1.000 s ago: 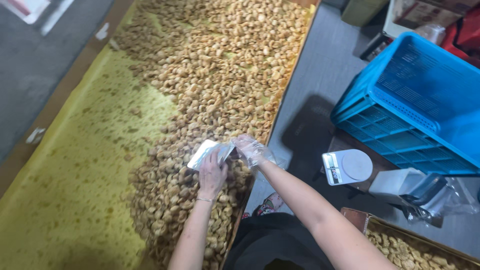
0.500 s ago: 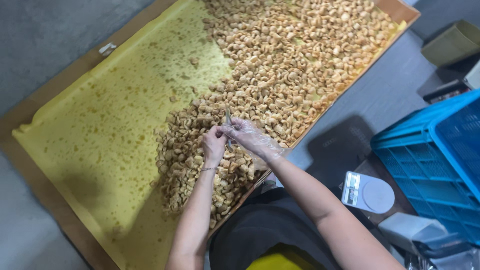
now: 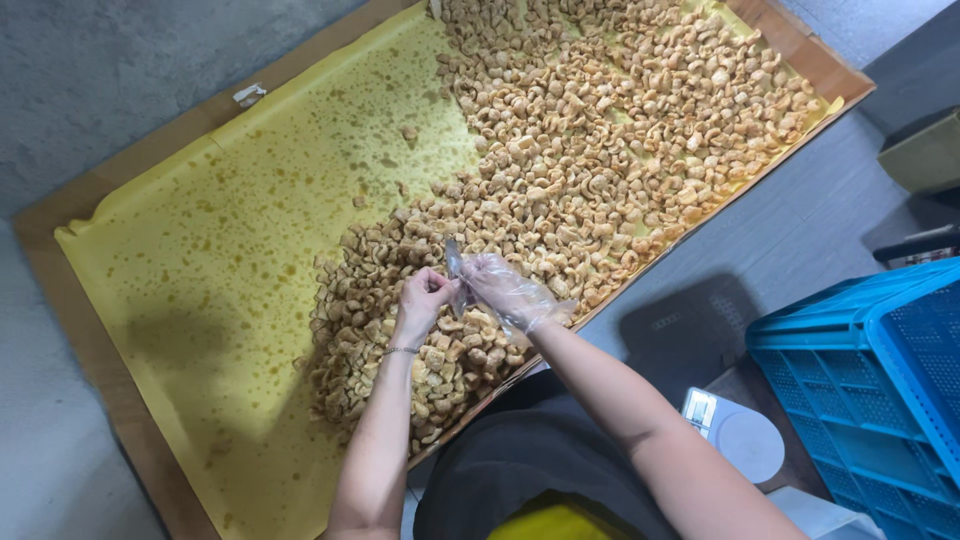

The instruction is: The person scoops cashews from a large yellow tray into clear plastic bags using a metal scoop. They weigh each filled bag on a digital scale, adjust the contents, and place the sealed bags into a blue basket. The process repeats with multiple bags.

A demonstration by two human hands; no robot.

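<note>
**Two hands at a small clear bag over the tray of fried pieces**

Surroundings. A wide wooden-framed tray (image 3: pixel 120 420) runs from lower left to upper right of the frame, lined with oil-spotted yellow paper (image 3: pixel 230 250). Tan fried pieces (image 3: pixel 600 150) cover the upper right half and trail down to frame centre; the left part of the paper is mostly bare. Blue plastic crate (image 3: pixel 870 390) at the right edge; a small white scale (image 3: pixel 740 435) sits just left of it, lower right. Grey floor beyond the tray's upper left edge. Nothing lies between the hands and the pile below them.

Hands. Left hand (image 3: pixel 422 298), bare, thin bracelet at the wrist, grip pinched shut on the bag's edge. Right hand (image 3: pixel 505 290), in a loose clear plastic glove, fingers closed on the same bag from the other side.

Bag. Clear bag (image 3: pixel 455 270) held at frame centre, just above the pile, between both hands. It shows edge-on; its long axis runs roughly up-down in the frame, the top tilted slightly to the upper left. Contents cannot be told.
</note>
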